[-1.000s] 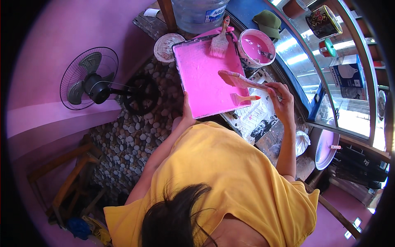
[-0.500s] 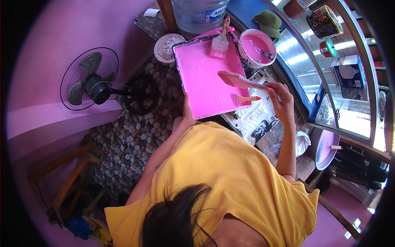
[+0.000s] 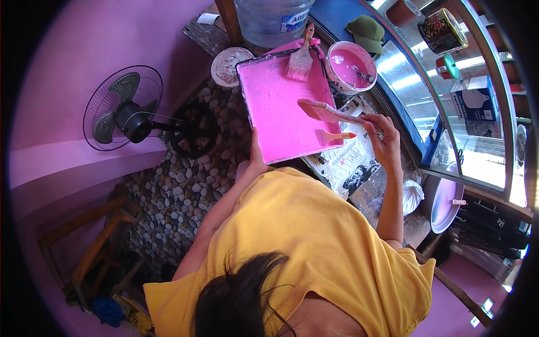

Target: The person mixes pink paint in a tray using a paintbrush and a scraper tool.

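My left hand (image 3: pixel 256 150) grips the left edge of a paint tray (image 3: pixel 281 112) coated in bright pink paint. In my right hand (image 3: pixel 384 140), closed around the handle, is a paint-stained brush (image 3: pixel 319 111), its bristle end hanging over the tray. A smaller brush (image 3: pixel 328 136) with a red-tipped handle lies on the tray's lower right, under the held brush. A wide brush (image 3: pixel 298 62) rests at the tray's top edge. Beside the tray are a bucket (image 3: pixel 362 84) containing pink paint and a paint-smeared round lid (image 3: pixel 230 66).
A black fan (image 3: pixel 132 121) stands left by a pink wall (image 3: pixel 67 101). Behind the tray is a large water jug (image 3: pixel 266 22). On the right are a green cap (image 3: pixel 365 33), glass panes with cans (image 3: pixel 441 31), a white bag (image 3: pixel 411 196) and a round basin (image 3: pixel 441 210). Wooden frames (image 3: pixel 98 244) sit lower left.
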The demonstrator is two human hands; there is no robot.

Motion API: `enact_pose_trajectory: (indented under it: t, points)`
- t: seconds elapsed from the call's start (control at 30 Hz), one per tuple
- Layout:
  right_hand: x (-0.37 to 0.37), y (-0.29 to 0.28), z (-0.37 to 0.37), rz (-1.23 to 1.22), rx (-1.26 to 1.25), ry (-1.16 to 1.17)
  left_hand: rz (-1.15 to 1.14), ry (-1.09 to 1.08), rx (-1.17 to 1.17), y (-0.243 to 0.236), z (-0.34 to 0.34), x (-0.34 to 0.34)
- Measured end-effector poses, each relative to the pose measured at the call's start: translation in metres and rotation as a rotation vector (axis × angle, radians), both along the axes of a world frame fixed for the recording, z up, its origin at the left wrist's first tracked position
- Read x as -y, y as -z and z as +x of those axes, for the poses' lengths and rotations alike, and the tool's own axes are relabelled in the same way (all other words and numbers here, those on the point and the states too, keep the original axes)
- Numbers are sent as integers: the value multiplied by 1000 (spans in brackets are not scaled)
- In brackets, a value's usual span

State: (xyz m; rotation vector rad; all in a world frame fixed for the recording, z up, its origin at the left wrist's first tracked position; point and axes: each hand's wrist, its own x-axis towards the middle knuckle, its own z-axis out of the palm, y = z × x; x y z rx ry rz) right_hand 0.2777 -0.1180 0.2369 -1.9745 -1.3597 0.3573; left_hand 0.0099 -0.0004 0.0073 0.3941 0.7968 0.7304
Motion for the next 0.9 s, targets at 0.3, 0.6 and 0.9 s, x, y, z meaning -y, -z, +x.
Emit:
enact_pose_trajectory:
  t: [0.3, 0.6, 0.9]
  points:
    - [0, 3, 1, 15, -17, -4, -4, -4, -10, -4, 0, 0]
    - [-1, 2, 1, 29, -10, -8, 6, 8, 31, 4, -1, -2]
    - [-5, 1, 1, 19, -15, -23, 17, -5, -3, 1, 1, -2]
